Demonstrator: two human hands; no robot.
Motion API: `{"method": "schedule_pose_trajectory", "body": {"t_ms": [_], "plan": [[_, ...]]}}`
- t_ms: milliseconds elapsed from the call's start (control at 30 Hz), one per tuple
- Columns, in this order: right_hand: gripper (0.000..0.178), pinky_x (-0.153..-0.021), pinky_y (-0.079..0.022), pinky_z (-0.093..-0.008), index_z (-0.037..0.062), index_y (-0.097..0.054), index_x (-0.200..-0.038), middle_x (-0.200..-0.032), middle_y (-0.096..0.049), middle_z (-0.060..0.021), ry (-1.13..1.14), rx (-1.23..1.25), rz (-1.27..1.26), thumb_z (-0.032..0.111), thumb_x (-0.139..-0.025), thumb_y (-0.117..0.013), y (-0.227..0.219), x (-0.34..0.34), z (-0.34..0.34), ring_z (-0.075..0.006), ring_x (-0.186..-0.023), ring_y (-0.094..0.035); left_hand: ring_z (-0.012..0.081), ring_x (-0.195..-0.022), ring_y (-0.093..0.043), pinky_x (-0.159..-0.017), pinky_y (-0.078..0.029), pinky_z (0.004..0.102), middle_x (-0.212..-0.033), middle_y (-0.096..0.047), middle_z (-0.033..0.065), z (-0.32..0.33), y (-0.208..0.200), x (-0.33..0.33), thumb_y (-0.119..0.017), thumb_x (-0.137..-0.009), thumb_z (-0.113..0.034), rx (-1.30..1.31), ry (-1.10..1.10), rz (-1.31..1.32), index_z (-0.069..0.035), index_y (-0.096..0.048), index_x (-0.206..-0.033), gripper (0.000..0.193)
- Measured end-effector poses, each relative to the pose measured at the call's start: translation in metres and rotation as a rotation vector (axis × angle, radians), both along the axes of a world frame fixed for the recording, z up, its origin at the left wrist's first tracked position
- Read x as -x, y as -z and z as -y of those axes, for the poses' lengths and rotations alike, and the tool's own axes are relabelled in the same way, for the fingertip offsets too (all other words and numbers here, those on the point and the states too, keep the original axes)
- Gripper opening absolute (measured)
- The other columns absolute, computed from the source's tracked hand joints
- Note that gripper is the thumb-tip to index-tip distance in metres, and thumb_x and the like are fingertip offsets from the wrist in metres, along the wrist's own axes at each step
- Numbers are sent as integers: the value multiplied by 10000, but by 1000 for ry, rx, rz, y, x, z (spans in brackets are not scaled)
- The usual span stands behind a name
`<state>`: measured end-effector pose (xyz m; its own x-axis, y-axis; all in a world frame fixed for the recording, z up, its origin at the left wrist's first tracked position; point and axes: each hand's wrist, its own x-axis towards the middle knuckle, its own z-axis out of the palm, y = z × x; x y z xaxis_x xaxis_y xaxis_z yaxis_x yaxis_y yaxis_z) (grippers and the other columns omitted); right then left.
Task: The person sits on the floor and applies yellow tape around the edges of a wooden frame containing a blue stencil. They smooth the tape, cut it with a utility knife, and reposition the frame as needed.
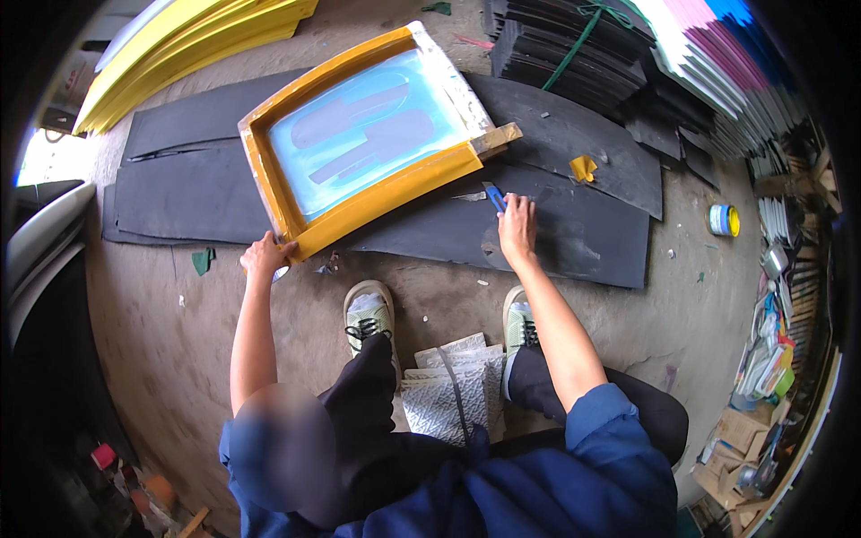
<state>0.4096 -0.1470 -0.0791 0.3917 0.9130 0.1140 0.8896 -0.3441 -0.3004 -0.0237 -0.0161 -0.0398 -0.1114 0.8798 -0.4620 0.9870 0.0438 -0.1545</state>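
Note:
A screen-printing frame (395,199), edged in orange-yellow tape, lies tilted on black foam sheets. Its pale blue mesh (359,148) carries grey rounded shapes. My left hand (266,255) is closed on the frame's near-left corner; a small whitish round edge shows beneath the fingers, too hidden to name. In my right hand (517,229) is a blue utility knife (495,196), its tip pointing up and left, close to the near-right corner of the frame. A wooden bar end (499,140) juts out at that corner.
Black foam sheets (583,235) cover the floor ahead, with a crumpled yellow scrap (583,168) on them. A tape roll (723,220) stands at right. Stacked black sheets (565,63) and yellow sheets (179,54) stand behind. Patterned sheets (453,390) lie between my feet.

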Motion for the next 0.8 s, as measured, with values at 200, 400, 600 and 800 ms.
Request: {"method": "schedule_pose_trajectory", "body": {"t_ms": [200, 400, 600, 800], "plan": [[336, -848, -427, -434, -25, -477, -1045, -1002, -500, -209, -68, 32, 39, -22, -734, -608, -14, 11, -12, -358, -947, -504, 304, -967, -629, -772, -485, 439, -1000, -660, 135, 1, 0, 1, -590, -717, -667, 15, -32, 10, -110, -589, -1045, 647], [463, -721, -499, -471, -67, -358, -1207, -866, -591, -278, -235, 22, -326, 157, -838, -529, -66, 161, -42, -392, -819, -600, 274, -947, -640, -767, -484, 431, -987, -667, 115, 0, -7, 4, -612, -687, -678, 27, -77, 25, -118, -610, -1034, 660], [410, -649, -528, -491, -82, -364, -1135, -698, -628, -257, -554, 392, -427, 248, -901, -430, -53, 288, -55, -417, -717, -641, 239, -955, -638, -809, -453, 411, -972, -674, 98, 5, 0, 12, -631, -617, -723, 9, -191, 169, -129, -621, -1042, 731], [322, -734, -490, -526, -45, -450, -1019, -810, -611, -306, -494, 459, -514, 256, -917, -402, -40, 320, -61, -448, -818, -613, 234, -914, -649, -759, -498, 366, -918, -676, 97, 10, 4, 23, -624, -611, -740, -13, -190, 262, -109, -637, -991, 736]]}}
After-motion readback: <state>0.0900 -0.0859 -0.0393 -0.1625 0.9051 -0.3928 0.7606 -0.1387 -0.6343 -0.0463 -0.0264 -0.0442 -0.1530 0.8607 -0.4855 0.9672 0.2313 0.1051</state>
